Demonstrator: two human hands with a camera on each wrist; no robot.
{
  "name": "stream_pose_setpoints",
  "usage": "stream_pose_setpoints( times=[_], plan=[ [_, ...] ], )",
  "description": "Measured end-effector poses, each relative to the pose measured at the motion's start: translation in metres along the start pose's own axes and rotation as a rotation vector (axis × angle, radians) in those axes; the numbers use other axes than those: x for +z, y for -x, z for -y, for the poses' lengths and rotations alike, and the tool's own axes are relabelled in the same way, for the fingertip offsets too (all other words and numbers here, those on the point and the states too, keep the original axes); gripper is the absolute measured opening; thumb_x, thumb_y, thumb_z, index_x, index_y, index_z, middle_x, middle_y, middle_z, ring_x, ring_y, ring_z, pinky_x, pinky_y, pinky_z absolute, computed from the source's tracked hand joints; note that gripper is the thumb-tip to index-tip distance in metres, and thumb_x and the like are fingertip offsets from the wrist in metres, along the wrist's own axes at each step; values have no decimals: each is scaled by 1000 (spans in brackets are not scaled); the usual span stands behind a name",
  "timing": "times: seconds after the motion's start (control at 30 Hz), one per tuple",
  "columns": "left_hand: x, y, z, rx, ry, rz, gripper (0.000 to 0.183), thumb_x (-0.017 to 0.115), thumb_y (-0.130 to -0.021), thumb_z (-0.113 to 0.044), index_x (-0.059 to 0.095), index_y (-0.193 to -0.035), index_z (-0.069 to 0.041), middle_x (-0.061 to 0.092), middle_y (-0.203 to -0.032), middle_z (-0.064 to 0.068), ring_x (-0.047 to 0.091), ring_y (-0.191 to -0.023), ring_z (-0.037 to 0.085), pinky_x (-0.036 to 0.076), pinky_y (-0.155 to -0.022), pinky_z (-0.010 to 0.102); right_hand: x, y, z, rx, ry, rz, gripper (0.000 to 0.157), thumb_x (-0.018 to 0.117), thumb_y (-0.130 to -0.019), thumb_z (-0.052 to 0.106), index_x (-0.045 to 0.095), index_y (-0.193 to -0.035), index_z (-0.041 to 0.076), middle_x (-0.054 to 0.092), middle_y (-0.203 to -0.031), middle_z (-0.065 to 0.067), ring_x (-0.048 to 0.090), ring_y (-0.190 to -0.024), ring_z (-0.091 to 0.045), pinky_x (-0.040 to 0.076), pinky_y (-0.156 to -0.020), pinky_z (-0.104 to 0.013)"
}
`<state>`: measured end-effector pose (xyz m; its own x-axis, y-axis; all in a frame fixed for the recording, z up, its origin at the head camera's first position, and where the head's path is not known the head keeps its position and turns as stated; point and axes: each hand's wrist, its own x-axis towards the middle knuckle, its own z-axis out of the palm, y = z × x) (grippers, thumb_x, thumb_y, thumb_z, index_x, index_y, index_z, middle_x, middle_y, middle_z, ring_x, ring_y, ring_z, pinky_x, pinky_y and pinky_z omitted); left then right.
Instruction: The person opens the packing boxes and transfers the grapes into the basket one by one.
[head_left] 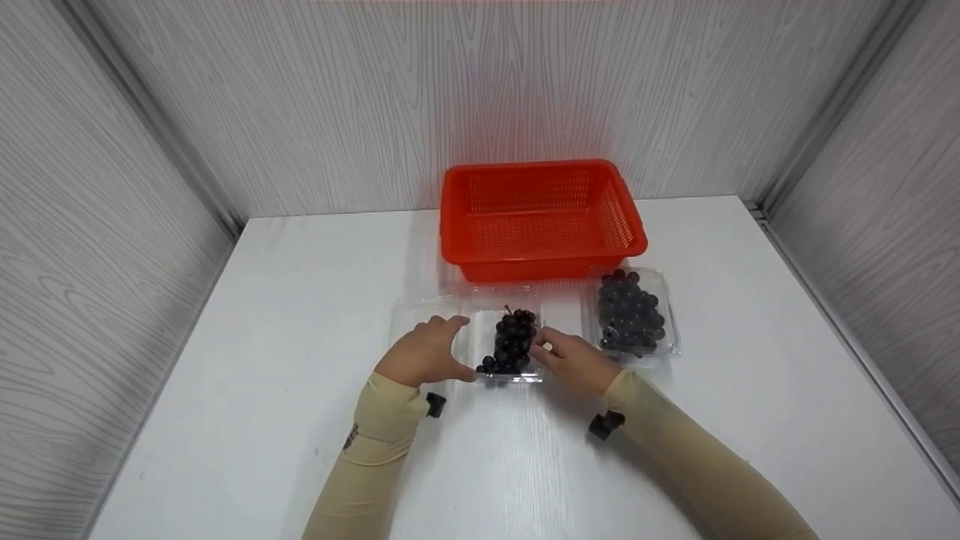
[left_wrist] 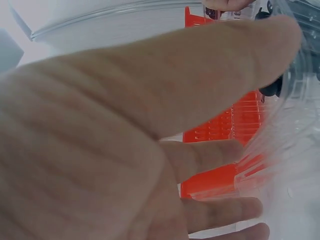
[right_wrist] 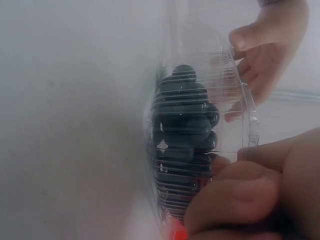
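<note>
A clear plastic clamshell box (head_left: 525,379) stands on the table with a bunch of dark grapes (head_left: 513,341) in it. Its transparent lid (head_left: 409,309) lies folded out to the left. My left hand (head_left: 429,351) is at the box's left side, thumb and fingers spread wide. In the left wrist view the thumb tip overlaps the clear rim (left_wrist: 287,97), and the other fingers reach out fairly straight. On the opposite side, my right hand (head_left: 574,361) has its fingers curled and pinches the rim, as the right wrist view shows beside the grapes (right_wrist: 185,125).
Behind the box stands a red plastic basket (head_left: 544,266) with slotted walls. Right of my right hand sits a second clear box (head_left: 673,319) with dark grapes (head_left: 631,311) inside. White wood-grain panels (head_left: 337,112) enclose the white table (head_left: 247,360) at the back and sides.
</note>
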<state>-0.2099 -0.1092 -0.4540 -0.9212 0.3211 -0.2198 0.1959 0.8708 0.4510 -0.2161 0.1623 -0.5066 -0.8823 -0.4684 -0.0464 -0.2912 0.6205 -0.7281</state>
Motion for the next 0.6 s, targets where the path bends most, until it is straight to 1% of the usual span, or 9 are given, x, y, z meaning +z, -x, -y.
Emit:
stream_pose_setpoints(
  times=[0.07,0.17,0.2,0.23,0.3,0.37,0.43,0.5,0.6],
  plan=[
    [0,0,-1,-10,10,9,90,89,-80,-34,45,-156,-16,53,-148,18,52,-134,39,46,-109,53,-1,1,1,-2,18,-8,24,55,-108,29,61,-124,12,59,-78,2,49,-65,-12,44,-63,-31],
    [0,0,-3,3,15,19,89,87,-82,-34,44,-157,-17,48,-155,20,46,-142,40,41,-114,55,-5,2,3,14,14,-34,31,59,-106,31,59,-131,12,54,-70,4,47,-60,-11,42,-58,-30],
    [-1,0,-3,11,16,21,87,86,-83,-34,44,-157,-17,46,-156,21,45,-143,40,40,-115,55,-6,3,4,14,5,-48,32,60,-106,30,59,-131,11,53,-67,5,46,-58,-11,40,-56,-29],
    [-1,0,-4,17,15,24,86,86,-84,-33,45,-157,-17,45,-157,21,43,-145,40,38,-116,55,-8,3,5,12,-4,-64,32,61,-105,29,58,-130,10,48,-62,5,42,-56,-10,37,-53,-28],
    [-2,0,-5,25,8,28,81,84,-85,-33,48,-155,-17,46,-157,20,42,-146,39,37,-117,55,-11,3,8,-2,-30,-103,29,63,-104,25,58,-126,8,41,-59,5,37,-53,-10,32,-50,-27],
    [-3,1,-6,33,-2,31,76,84,-86,-33,51,-153,-14,49,-155,18,43,-146,38,36,-118,54,-12,3,10,-34,-28,-141,26,64,-103,22,60,-123,7,42,-59,6,37,-54,-9,32,-50,-26],
    [-3,1,-6,38,-15,31,72,83,-86,-32,55,-150,-12,52,-153,16,45,-145,36,36,-118,52,-13,2,12,-82,0,-170,21,65,-101,18,62,-119,7,47,-63,6,40,-57,-9,35,-53,-26],
    [-2,1,-6,45,-29,25,70,83,-86,-32,57,-147,-11,55,-151,14,48,-142,35,37,-118,50,-12,1,13,-120,41,-183,16,64,-100,14,65,-114,6,56,-72,5,48,-63,-10,41,-58,-27],
    [-1,2,-5,44,-42,15,68,83,-86,-32,58,-146,-11,57,-149,13,51,-140,34,39,-116,49,-11,-3,16,-164,119,-192,16,66,-98,10,67,-112,5,66,-92,0,60,-79,-17,51,-71,-33]
  ],
)
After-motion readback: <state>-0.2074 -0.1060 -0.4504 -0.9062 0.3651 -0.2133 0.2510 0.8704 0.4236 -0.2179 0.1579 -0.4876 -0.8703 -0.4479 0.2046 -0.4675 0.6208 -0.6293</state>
